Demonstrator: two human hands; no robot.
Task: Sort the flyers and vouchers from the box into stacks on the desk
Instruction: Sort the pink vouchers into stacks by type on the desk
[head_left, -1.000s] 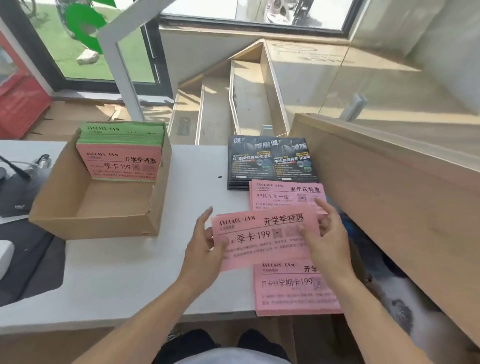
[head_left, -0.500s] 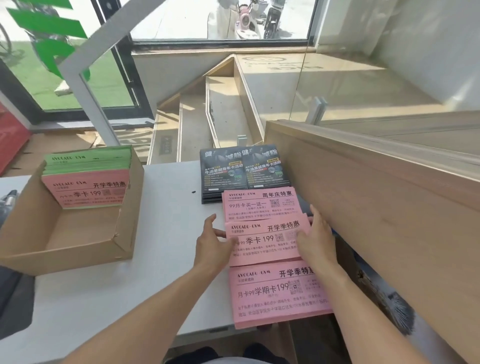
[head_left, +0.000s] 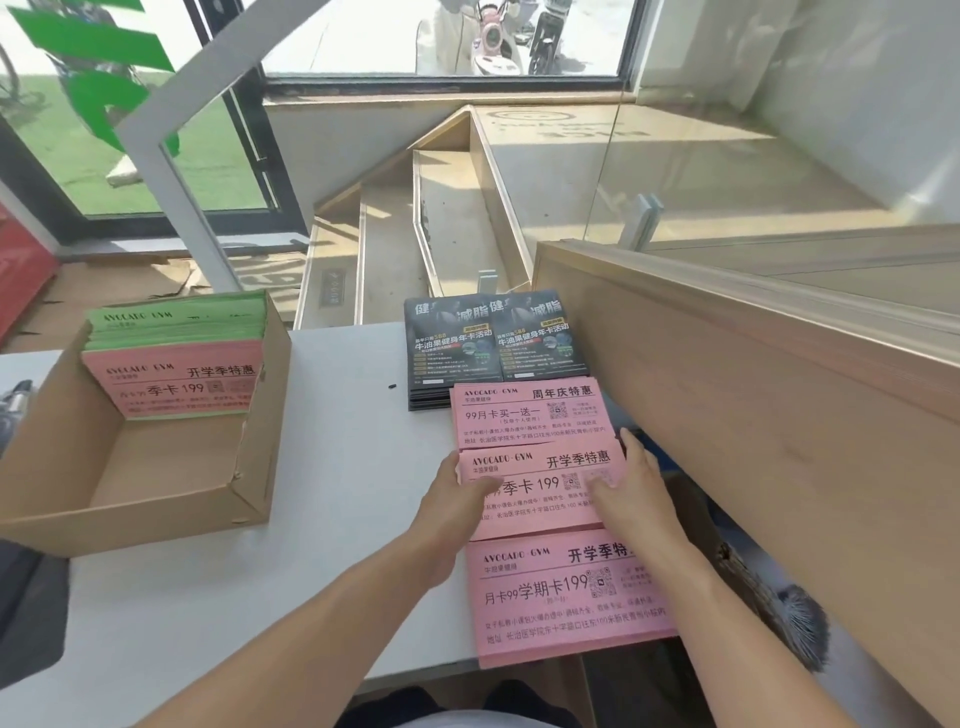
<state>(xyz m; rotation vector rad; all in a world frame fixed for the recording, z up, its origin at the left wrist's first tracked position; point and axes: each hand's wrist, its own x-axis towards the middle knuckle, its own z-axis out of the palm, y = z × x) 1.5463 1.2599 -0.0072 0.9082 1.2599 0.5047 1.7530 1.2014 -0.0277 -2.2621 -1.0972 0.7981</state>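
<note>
A cardboard box (head_left: 249, 499) stands on the left of the white desk (head_left: 337, 467), with pink vouchers (head_left: 176, 384) and green vouchers (head_left: 176, 325) leaning at its far end. At the right of the desk lie four stacks in a row: black flyers (head_left: 488, 343) farthest, then a pink anniversary voucher stack (head_left: 530, 415), a pink season-card voucher stack (head_left: 545, 467) and a pink term-card voucher stack (head_left: 561, 597) nearest me. My left hand (head_left: 457, 499) holds the season-card voucher's left edge and my right hand (head_left: 634, 488) its right edge, thumbs on top, pressing it flat.
A raised wooden counter wall (head_left: 753, 415) runs close along the right of the stacks. A small black speck (head_left: 392, 386) lies on the desk left of the flyers. Dark equipment (head_left: 26, 613) sits at the desk's left edge. Steps and a window lie beyond.
The pink season-card voucher, held above the desk a second ago, has come down onto the middle pink stack. Both hands moved forward with it and now rest on it.
</note>
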